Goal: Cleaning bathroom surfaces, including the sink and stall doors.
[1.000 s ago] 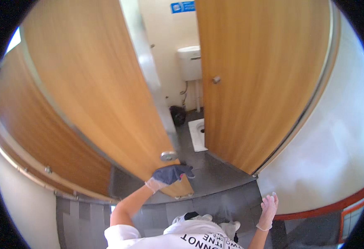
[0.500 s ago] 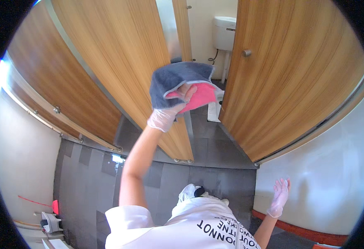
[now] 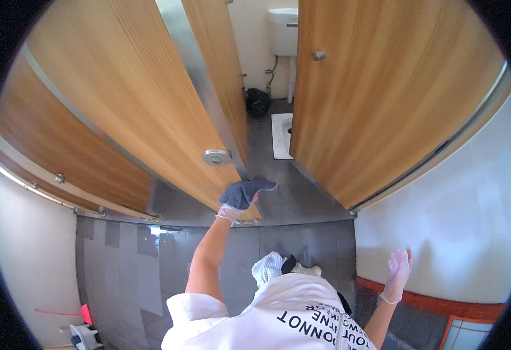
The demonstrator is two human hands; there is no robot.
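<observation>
My left hand [image 3: 230, 211], in a thin clear glove, is mostly hidden under a dark grey-blue cloth [image 3: 241, 194] that it grips. The cloth lies against the lower part of a wood-grain partition panel [image 3: 168, 116], at its edge, below a round metal lock [image 3: 217, 157]. A small bit of the cloth's pink side shows. Also gloved, my right hand [image 3: 400, 269] is held out at the right with its fingers extended and nothing in it, nearest the white wall [image 3: 442, 233].
A wooden door [image 3: 383, 99] stands swung open at the right. Behind it are a squat toilet [image 3: 280, 137], a white cistern [image 3: 283, 32] and a black bag [image 3: 257, 102]. Grey tiles [image 3: 174, 256] cover the floor. A red dustpan-like piece [image 3: 86, 314] lies at lower left.
My left hand has brought the cloth down the panel toward its lower edge, uncovering the lock and the black bag. The view has shifted; my right hand stays out to the side.
</observation>
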